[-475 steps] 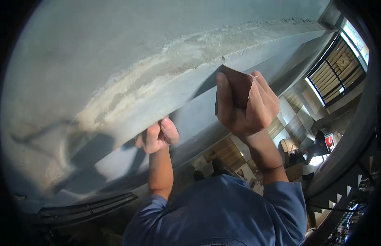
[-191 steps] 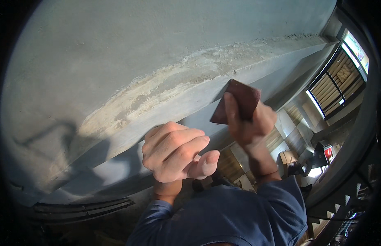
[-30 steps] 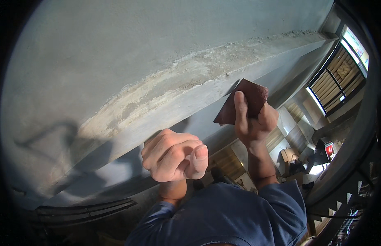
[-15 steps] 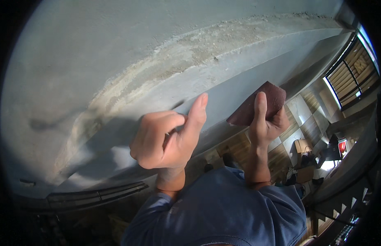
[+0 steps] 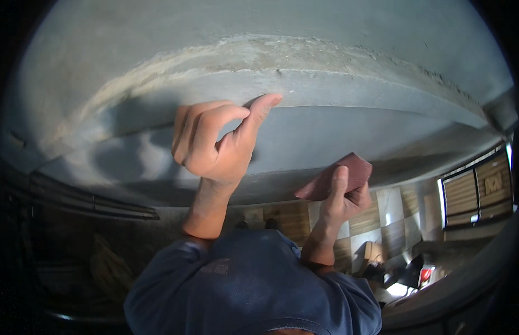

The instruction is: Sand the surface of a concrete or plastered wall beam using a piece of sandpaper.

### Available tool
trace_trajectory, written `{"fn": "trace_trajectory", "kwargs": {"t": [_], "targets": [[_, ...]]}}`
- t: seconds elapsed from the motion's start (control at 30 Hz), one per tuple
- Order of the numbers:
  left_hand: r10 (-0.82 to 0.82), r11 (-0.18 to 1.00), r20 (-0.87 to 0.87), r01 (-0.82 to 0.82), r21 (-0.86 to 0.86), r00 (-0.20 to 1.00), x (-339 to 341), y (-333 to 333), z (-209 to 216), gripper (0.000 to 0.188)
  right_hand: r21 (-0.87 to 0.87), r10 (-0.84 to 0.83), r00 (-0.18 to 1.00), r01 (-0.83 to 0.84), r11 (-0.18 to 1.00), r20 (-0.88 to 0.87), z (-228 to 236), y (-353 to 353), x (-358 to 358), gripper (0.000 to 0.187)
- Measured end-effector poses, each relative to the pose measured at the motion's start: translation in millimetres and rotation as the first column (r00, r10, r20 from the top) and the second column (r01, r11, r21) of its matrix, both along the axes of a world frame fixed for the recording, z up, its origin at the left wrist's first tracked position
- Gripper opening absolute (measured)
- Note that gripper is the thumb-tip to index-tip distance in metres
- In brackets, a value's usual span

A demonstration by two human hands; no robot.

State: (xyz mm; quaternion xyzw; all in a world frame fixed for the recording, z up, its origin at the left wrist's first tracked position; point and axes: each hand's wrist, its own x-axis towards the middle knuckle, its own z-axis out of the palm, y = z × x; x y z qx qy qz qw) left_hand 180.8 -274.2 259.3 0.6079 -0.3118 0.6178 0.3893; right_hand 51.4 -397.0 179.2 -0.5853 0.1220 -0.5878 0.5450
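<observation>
My left hand (image 5: 215,137) is raised in front of the grey plastered wall, its fingers loosely bent and its thumb stretched out. The thumb tip lies over the front face of a curved plaster ledge (image 5: 304,86); whether it presses on it I cannot tell. Nothing shows in the gap between thumb and index finger. Lower and to the right, my right hand (image 5: 349,201) pinches a folded sheet of reddish-brown sandpaper (image 5: 340,176), thumb on the near side and fingers mostly behind it. The sandpaper is held apart from the ledge.
Rough, crumbly plaster (image 5: 259,53) runs along the ledge's top. A dark rail (image 5: 97,204) lies at the lower left. Below, the floor has pale and brown tiles (image 5: 363,220). A box (image 5: 374,251) and dark items stand at the lower right, beneath a barred window (image 5: 477,190).
The view has swung to the right, so the ledge now runs more level. My left hand has loosened from a tighter curl, its thumb reaching the ledge. My right hand still holds the sandpaper.
</observation>
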Motion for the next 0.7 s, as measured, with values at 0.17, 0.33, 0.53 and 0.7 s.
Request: {"fn": "trace_trajectory", "kwargs": {"t": [0.17,0.33,0.53,0.7], "targets": [[-0.004,1.000,-0.010,0.004,-0.004,1.000,-5,7,6,0.039,0.083,0.047,0.999,-0.048,0.995,0.013,-4,-18,-12,0.019],[-0.075,0.997,-0.069,0.076,0.004,0.995,-7,16,-2,0.034,-0.077,0.182,0.982,-0.185,0.980,-0.053,5,-12,-18,0.024],[-0.560,0.704,-0.391,0.668,0.240,0.731,-35,7,-16,0.040,-0.785,0.038,0.950,-0.278,0.554,-0.309,23,-24,-15,0.024],[-0.664,0.618,-0.408,0.767,0.171,0.626,-30,27,-28,0.031,-0.861,-0.020,0.918,-0.364,0.354,-0.396,61,-16,-9,0.034]]}}
